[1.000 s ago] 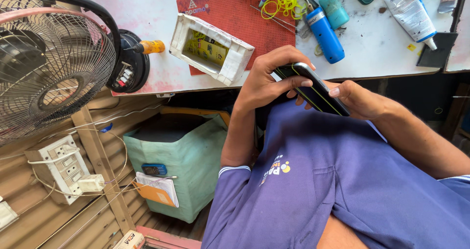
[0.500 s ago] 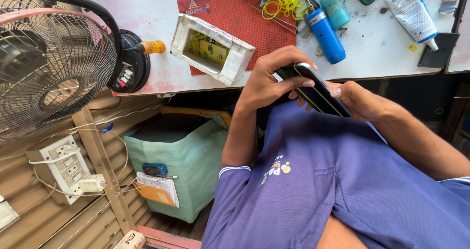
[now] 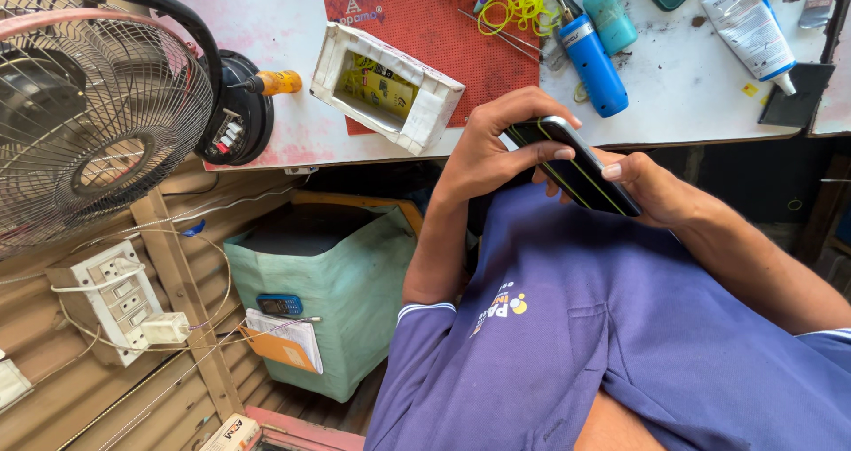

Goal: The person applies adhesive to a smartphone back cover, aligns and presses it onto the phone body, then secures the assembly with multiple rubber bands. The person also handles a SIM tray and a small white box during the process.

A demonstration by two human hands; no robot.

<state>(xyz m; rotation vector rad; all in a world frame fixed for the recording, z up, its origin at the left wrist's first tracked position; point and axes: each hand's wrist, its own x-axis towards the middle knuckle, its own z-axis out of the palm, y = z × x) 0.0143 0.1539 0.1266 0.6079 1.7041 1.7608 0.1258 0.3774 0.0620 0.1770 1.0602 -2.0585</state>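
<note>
Both my hands hold a black smartphone (image 3: 581, 169) with a thin yellow-green edge line, just below the front edge of the white worktable (image 3: 292, 26) and above my purple shirt. My left hand (image 3: 483, 150) wraps the phone's upper left end, fingers curled over its top. My right hand (image 3: 660, 194) grips the lower right end, thumb on the edge. The phone is tilted and seen from its side, so its screen is hidden.
On the table lie a red mat (image 3: 425, 26), a white open box (image 3: 386, 88), a blue bottle (image 3: 592, 66), a teal bottle (image 3: 610, 12), a white tube (image 3: 749, 30) and yellow bands (image 3: 519, 3). A fan (image 3: 89, 123) stands left. Below are a green container (image 3: 341, 283) and a wall socket block (image 3: 111, 296).
</note>
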